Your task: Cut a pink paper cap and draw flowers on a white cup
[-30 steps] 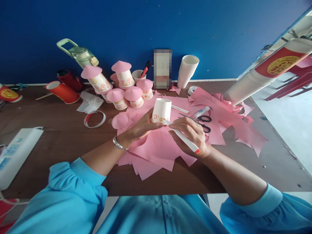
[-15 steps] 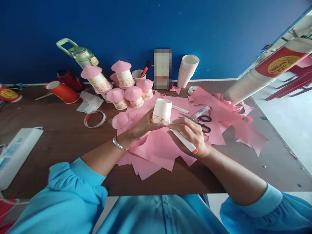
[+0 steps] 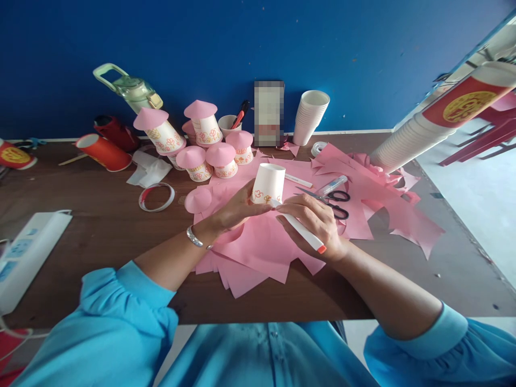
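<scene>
My left hand point(image 3: 239, 207) is closed around the lower left side of a white paper cup point(image 3: 268, 180), which stands out above the pink paper. Orange and red flowers are drawn along the cup's lower band. In my right hand point(image 3: 312, 220) is a white marker pen point(image 3: 303, 234) with an orange end, its tip against the cup's lower right. Pink paper sheets point(image 3: 258, 252) lie beneath both hands. Just behind my right hand are black-handled scissors point(image 3: 338, 196); a second white marker point(image 3: 299, 180) rests right of the cup.
Several decorated cups with pink cone roofs point(image 3: 220, 156) stand at the back left. A phone point(image 3: 269, 113) leans on the blue wall beside a stack of white cups point(image 3: 310, 118). A tape roll point(image 3: 156, 197) and a power strip point(image 3: 34, 252) are on the left. Pink scraps point(image 3: 379, 199) spread right.
Almost nothing differs. The drawn flower near the pen tip looks slightly further along, and the marker has shifted very slightly.
</scene>
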`<state>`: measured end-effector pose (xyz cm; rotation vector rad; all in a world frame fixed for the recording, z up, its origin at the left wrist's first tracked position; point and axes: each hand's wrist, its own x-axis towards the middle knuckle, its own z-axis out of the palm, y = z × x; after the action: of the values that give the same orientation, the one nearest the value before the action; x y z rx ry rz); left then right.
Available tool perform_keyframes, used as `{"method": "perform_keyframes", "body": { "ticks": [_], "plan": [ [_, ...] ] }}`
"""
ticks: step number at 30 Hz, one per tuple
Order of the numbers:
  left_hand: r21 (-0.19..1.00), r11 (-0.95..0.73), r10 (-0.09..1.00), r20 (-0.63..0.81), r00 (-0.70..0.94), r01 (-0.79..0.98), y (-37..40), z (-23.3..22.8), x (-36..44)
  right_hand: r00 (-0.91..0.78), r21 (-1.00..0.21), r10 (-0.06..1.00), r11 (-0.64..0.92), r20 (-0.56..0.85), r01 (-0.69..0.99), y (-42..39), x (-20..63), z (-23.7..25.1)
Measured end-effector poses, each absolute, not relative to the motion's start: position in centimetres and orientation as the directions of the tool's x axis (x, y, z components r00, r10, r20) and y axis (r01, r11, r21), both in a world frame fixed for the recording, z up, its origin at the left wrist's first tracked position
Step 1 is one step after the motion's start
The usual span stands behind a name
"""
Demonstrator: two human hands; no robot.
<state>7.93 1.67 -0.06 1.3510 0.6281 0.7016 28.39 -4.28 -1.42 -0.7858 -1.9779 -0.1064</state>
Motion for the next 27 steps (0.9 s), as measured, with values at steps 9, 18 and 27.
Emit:
{"method": "perform_keyframes", "body": {
  "ticks": [9, 18, 27],
  "plan": [
    [0.983, 0.108, 0.754, 0.018, 0.656, -0.151, 1.9, -0.7, 8.0, -0.326, -0.205, 0.472, 0.771, 0.819, 0.603, -4.3, 28.6, -0.6],
    [0.942, 0.108, 0.729, 0.142, 0.669, -0.318, 1.9, -1.4, 7.3, -0.303, -0.212, 0.427, 0.810, 0.852, 0.546, -4.5, 28.4, -0.4],
    [0.893, 0.197, 0.799, 0.093, 0.594, -0.405, 2.8, -3.1, 7.4, -0.251, -0.269, 0.485, 0.766, 0.838, 0.584, -4.5, 28.8, -0.6]
  ]
}}
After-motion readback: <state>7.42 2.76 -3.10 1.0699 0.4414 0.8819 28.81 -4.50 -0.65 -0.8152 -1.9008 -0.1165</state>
